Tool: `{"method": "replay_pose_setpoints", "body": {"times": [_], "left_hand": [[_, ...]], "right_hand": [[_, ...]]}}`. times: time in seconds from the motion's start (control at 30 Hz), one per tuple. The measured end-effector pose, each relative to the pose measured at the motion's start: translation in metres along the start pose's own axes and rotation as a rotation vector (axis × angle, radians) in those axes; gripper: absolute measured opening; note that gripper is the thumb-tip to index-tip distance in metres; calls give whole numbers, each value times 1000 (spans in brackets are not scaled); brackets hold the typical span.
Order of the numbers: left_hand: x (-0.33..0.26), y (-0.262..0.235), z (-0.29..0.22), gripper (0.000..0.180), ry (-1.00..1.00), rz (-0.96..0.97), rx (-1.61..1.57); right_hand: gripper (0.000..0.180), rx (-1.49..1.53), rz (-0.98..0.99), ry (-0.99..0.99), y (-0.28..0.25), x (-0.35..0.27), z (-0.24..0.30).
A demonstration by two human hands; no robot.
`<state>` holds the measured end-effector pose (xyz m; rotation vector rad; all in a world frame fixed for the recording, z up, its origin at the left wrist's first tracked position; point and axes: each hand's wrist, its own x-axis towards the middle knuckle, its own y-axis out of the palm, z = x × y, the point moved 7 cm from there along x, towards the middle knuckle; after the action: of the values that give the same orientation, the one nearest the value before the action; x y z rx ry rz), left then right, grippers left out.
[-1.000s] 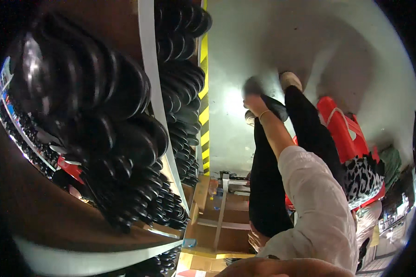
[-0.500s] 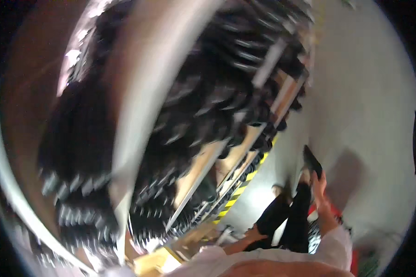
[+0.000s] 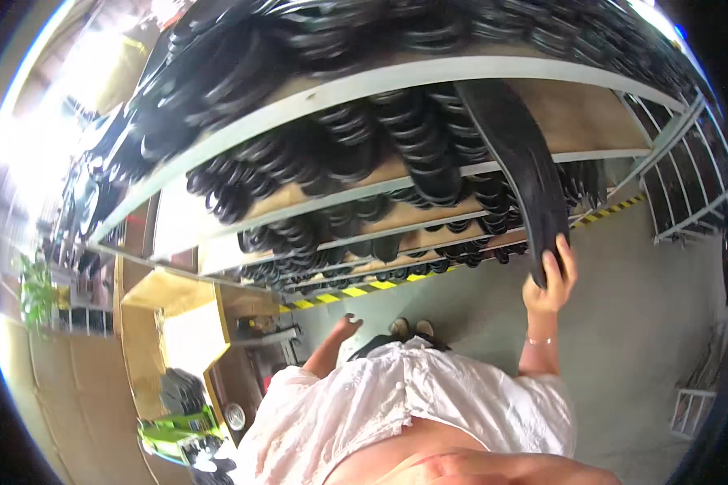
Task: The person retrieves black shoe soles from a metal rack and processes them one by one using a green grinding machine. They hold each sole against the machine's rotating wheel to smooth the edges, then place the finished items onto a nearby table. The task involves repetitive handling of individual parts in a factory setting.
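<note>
Two hands in view, read left to right. Far left: cardboard boxes [image 3: 150, 323] stacked on the floor, a green-and-black item low beside them. Left hand [image 3: 348, 326] hangs free over the grey floor [image 3: 647, 323], fingers loosely curled, holding nothing, well apart from the shelving. Centre: tiered rack [image 3: 364, 85] with pale rails and board shelves, packed with rows of black curved rubber pieces [image 3: 404, 137]; yellow-black hazard tape [image 3: 356, 291] marks the floor at its foot. Right hand [image 3: 550, 279] is raised, fingers wrapped around the lower end of a long black rubber strip [image 3: 518, 162]; the strip's upper end reaches up to an upper shelf, under the top rail.

Judgement: step in hand is moving this strip at the shelf, either seating it or drawing it out; direction cannot be told. Next move calls for keeping the strip's far end guided past the rail, with the free hand available to steady it.
</note>
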<state>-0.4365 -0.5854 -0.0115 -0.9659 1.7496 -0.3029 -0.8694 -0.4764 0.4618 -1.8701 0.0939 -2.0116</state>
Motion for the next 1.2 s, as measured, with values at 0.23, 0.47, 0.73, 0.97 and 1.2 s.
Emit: {"method": "replay_pose_setpoints", "body": {"times": [0.23, 0.47, 0.73, 0.97, 1.2], "left_hand": [[-136, 45, 203, 59, -511, -310, -340], [-328, 247, 257, 44, -1068, -372, -779], [-351, 302, 213, 41, -1232, -282, -1134], [-365, 199, 344, 42, -1244, -324, -1154], [-380, 71, 447, 43, -997, -1028, -1287]], "right_hand": [[43, 3, 218, -158, 134, 113, 79], [47, 412, -192, -216, 154, 109, 169], [24, 1026, 412, -259, 238, 27, 373], [32, 1570, 1203, 71, 309, -99, 591], [61, 1599, 2312, 358, 305, -262, 784]]}}
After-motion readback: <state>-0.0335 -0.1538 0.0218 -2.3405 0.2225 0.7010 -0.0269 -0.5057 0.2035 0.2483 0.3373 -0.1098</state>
